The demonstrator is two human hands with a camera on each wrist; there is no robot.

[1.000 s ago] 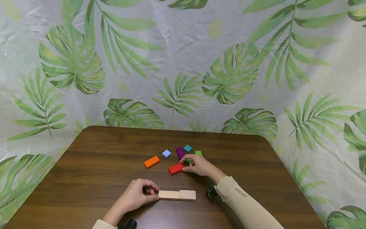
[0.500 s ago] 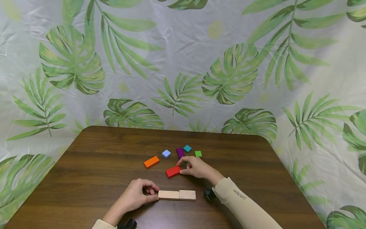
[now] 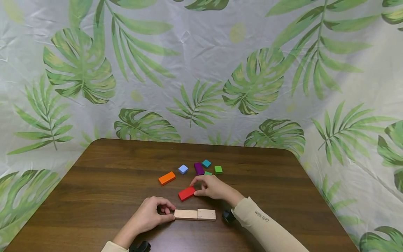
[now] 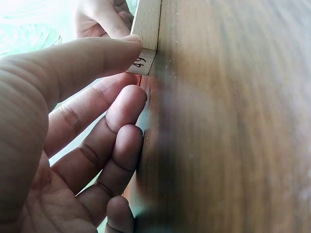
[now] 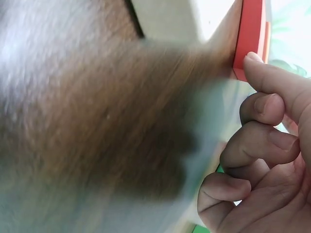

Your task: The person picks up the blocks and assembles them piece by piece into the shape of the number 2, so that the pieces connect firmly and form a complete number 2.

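Observation:
My left hand (image 3: 152,214) pinches the left end of a plain wooden block (image 3: 185,214) between thumb and index finger. In the left wrist view that block (image 4: 146,24) has "49" marked on its end face. A second plain wooden block (image 3: 206,215), dotted with small marks, lies end to end with it on the right. My right hand (image 3: 214,188) grips the right end of a red block (image 3: 186,193) by thumb and index finger. The right wrist view has the thumb against the red block (image 5: 250,34) and the other fingers curled beneath.
An orange block (image 3: 167,178) lies left of the red one. Farther back are small light-blue (image 3: 183,169), teal and bright green squares, a purple block (image 3: 199,168) and a partly hidden darker green piece (image 3: 207,173). The brown table (image 3: 126,157) meets a leaf-patterned curtain (image 3: 201,70).
My right hand has drawn the red block left and toward me, uncovering more of the purple and green pieces. The left hand and the wooden blocks have stayed in place.

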